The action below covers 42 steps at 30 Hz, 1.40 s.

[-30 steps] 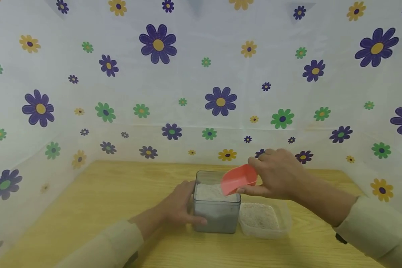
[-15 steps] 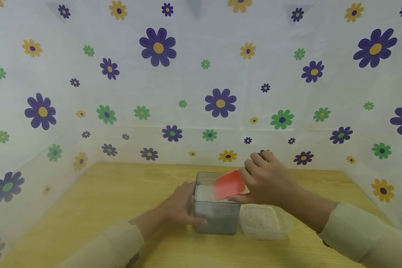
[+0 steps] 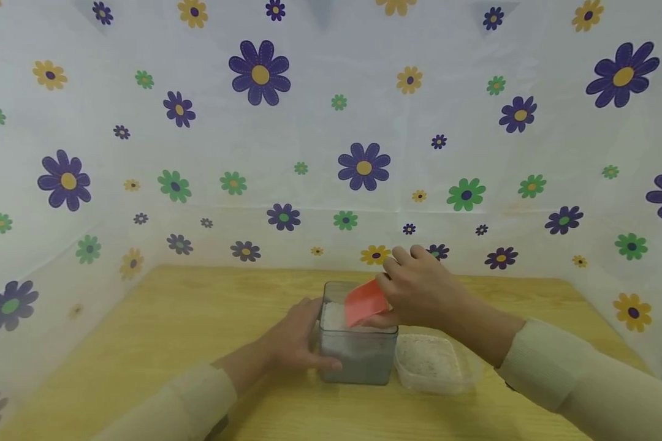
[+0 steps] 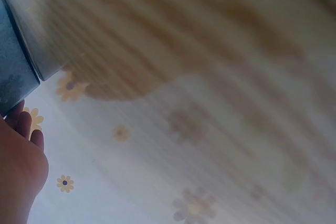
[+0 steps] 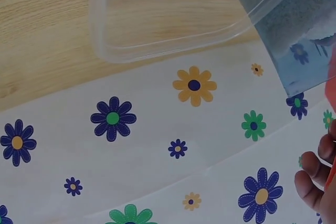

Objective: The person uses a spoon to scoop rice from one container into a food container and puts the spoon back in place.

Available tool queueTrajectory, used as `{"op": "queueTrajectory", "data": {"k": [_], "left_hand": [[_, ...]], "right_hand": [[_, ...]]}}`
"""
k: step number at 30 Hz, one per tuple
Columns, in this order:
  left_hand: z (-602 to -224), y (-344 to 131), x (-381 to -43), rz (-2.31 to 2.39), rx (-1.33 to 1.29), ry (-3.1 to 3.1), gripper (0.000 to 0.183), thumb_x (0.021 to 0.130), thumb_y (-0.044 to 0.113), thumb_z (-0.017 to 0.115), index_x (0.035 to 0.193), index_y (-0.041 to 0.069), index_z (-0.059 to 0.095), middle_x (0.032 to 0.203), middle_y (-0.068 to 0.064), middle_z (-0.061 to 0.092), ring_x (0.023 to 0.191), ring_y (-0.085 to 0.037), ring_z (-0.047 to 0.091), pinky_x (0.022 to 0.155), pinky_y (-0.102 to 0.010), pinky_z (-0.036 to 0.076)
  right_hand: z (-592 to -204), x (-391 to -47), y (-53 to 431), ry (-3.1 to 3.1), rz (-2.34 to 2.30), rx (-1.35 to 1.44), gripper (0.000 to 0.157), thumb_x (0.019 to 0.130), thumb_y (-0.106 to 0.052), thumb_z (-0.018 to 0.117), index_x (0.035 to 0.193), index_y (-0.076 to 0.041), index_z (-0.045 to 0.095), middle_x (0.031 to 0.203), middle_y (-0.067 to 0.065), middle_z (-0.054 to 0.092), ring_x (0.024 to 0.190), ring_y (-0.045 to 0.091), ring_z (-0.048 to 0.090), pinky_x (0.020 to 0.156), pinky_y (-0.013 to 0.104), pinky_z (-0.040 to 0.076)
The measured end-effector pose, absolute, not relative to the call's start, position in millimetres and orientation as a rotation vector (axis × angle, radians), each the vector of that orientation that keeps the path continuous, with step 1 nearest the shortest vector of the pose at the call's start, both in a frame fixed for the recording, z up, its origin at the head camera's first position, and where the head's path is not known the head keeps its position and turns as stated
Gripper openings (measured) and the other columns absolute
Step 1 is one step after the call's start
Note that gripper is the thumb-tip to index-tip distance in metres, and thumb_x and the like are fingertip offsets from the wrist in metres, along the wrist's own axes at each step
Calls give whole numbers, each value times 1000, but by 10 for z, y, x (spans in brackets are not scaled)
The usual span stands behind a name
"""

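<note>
A square, see-through grey container [image 3: 358, 361] stands on the table, filled high with a white, powder-like or fine-grained material [image 3: 333, 315]. My left hand [image 3: 295, 340] holds its left side, thumb across the front and fingers towards the back; the left wrist view catches part of this hand [image 4: 21, 156] below the container. In my right hand [image 3: 425, 288] is a red scoop [image 3: 364, 303], tilted with its mouth down inside the container's opening. Whether the scoop carries anything is hidden. At the edge of the right wrist view, curled fingers [image 5: 312, 174] show near the scoop.
Right beside the container sits a low clear plastic tub [image 3: 466, 380] holding pale, rice-like grains [image 3: 427, 358]. The wooden table [image 3: 220, 306] meets a white curtain [image 3: 309, 135] printed with flowers at the back and sides.
My right hand has moved left and slightly down, bringing the scoop from the container's right rim to over its middle and tilting it. The left hand and container stay put.
</note>
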<state>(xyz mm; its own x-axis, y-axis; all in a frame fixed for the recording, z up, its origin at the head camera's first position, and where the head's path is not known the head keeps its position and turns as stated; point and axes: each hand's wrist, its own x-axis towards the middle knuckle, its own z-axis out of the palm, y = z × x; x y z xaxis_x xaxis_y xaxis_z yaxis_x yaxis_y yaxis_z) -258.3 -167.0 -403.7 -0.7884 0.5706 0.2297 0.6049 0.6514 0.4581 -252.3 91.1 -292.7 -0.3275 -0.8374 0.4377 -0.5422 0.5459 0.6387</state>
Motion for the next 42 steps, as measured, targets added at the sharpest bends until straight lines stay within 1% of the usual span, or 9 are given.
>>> {"op": "queueTrajectory", "data": {"k": [5,12,16,18,22,27,33,37,42], "left_hand": [[-4025,-1668,-2590,-830,-1038,-2747,93,61,72,69,137,30,34,120,19,46,101,-7,40,89,-34,36],[-4051,-1669,-2605,-811,-1025,-2761,93,61,75,67,136,32,32,115,19,46,99,-6,40,87,-31,38],[-4057,-1673,-2604,-838,-1028,-2756,91,61,74,67,135,31,34,116,19,47,102,-5,41,91,-34,39],[-4050,-1665,-2605,-842,-1031,-2752,91,62,73,68,135,30,34,115,18,48,102,-5,41,90,-34,39],[-4031,-1660,-2603,-849,-1047,-2746,89,62,72,68,135,32,35,116,19,48,101,-6,41,90,-33,37],[-4032,-1654,-2604,-849,-1055,-2723,88,63,71,68,134,32,35,115,20,48,100,-5,42,90,-33,38],[-4037,-1660,-2615,-873,-1088,-2688,87,63,69,70,133,32,36,116,19,49,101,-4,44,91,-32,40],[-4032,-1657,-2613,-870,-1099,-2681,87,64,68,70,135,33,35,117,17,50,100,-5,44,90,-32,39],[-4030,-1656,-2599,-846,-1071,-2718,89,64,70,68,136,35,32,118,18,47,101,-6,41,89,-33,38]], "right_hand": [[-2917,-2496,773,-2223,-597,1096,74,77,-81,32,71,-16,66,68,2,52,62,20,43,58,34,37],[-2989,-2477,636,-2473,-516,1019,63,78,-77,40,72,-20,67,96,4,53,85,21,46,63,36,43],[-3068,-2472,617,-2537,-341,991,68,77,-78,43,79,-16,71,111,8,51,94,22,45,64,38,48],[-3097,-2476,630,-2556,-236,987,71,76,-79,43,81,-14,72,110,8,50,94,22,45,62,36,48],[-3132,-2492,644,-2614,-69,963,74,71,-84,42,72,-16,70,96,5,48,84,19,41,56,28,42],[-3157,-2501,649,-2711,37,861,76,64,-91,37,62,-20,66,96,2,48,86,18,42,62,28,44],[-3178,-2507,652,-2721,81,791,70,67,-87,41,64,-23,69,98,1,47,86,17,40,64,27,41],[-3181,-2508,668,-2710,88,770,66,69,-84,46,58,-22,64,97,-1,45,85,17,40,66,26,40],[-3186,-2505,691,-2708,113,762,68,70,-85,43,56,-21,62,96,0,46,87,17,40,66,24,41]]}}
